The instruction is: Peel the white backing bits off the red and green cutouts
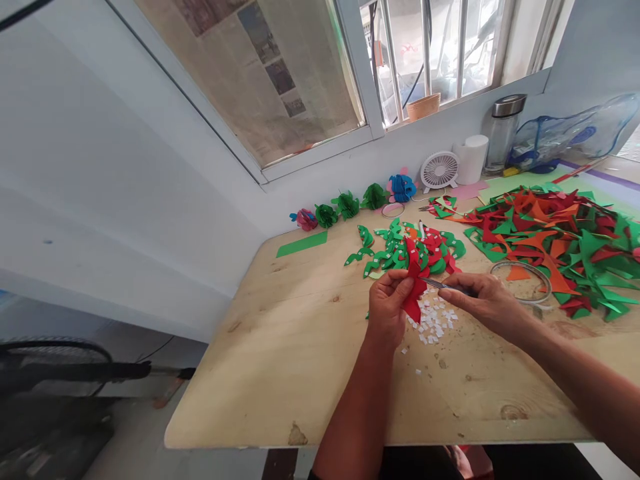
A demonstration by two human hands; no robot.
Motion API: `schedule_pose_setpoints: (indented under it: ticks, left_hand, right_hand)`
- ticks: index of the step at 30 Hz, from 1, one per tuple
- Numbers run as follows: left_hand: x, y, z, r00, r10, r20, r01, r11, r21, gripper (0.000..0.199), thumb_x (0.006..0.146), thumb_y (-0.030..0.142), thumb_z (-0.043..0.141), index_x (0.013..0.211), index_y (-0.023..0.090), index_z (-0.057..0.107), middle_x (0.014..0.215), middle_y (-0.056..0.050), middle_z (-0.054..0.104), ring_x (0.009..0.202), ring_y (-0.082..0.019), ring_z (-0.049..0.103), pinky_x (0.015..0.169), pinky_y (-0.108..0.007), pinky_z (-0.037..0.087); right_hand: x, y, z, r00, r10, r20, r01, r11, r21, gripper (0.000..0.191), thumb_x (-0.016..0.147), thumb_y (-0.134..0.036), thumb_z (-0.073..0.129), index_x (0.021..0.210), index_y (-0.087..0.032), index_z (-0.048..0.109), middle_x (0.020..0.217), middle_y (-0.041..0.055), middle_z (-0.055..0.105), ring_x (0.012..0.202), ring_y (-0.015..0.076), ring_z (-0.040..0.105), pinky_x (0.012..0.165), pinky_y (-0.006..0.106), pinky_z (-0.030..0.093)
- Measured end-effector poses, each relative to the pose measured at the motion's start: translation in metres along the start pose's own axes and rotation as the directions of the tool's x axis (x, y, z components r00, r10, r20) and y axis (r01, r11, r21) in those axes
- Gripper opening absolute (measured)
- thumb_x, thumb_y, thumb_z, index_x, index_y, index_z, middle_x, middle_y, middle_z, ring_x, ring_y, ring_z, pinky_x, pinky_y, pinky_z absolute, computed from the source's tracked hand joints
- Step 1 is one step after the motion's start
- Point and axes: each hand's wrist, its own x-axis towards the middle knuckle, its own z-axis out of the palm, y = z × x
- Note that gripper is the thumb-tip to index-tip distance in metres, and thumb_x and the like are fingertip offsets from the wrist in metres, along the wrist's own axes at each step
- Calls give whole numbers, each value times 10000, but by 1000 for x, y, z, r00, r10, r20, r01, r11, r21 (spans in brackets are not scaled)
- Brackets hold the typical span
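Between the fingers and thumb of my left hand (393,300) is a red paper cut-out (413,303), held up over the table. My right hand (477,297) is closed round a slim pointed metal tool (434,284); whether it is tweezers or a knife I cannot tell. The tool's tip meets the red paper or lies just beside it. Below both hands, small white squares (433,323) are scattered on the wood. Just beyond them is a pile of green and red paper cut-outs (395,250), many bearing small white squares.
A heap of red, orange and green paper scraps (555,240) covers the right side, with a roll of tape (523,283) before it. Paper ornaments (347,205), a small fan (440,171), a white cylinder (473,160) and a glass bottle (503,137) line the wall. A green strip (301,245) lies at left.
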Motion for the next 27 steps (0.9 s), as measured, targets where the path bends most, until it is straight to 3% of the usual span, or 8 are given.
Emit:
schedule_pose_setpoints:
  ticks: [8,19,27]
  left_hand:
    - [1,-1,-1,1000,-6,15,6,1000,-14,275,563,265,798,734,153,613,620,7,631,516,-98,559,533,-225,423]
    - [2,-5,1,995,-100,21,101,993,-57,278,592,283,771,772,154,603,614,1,597,533,-93,533,582,-246,407]
    - [1,-6,1,996,-92,7,92,991,-95,268,603,232,766,798,140,607,653,-17,628,540,-92,548,590,-233,414]
  right_hand:
    - [0,-2,1,999,-14,-39,13,1000,-22,359,781,-500,524,667,-178,634,533,-23,453,486,94,360,456,231,263]
    - [-2,1,5,988,-80,-130,53,979,-197,381,807,-516,496,703,-180,643,545,-27,485,495,94,393,472,215,308]
    - [-5,2,9,935,-249,-254,148,922,-357,325,824,-462,508,742,-191,666,544,-14,552,478,101,458,479,210,355]
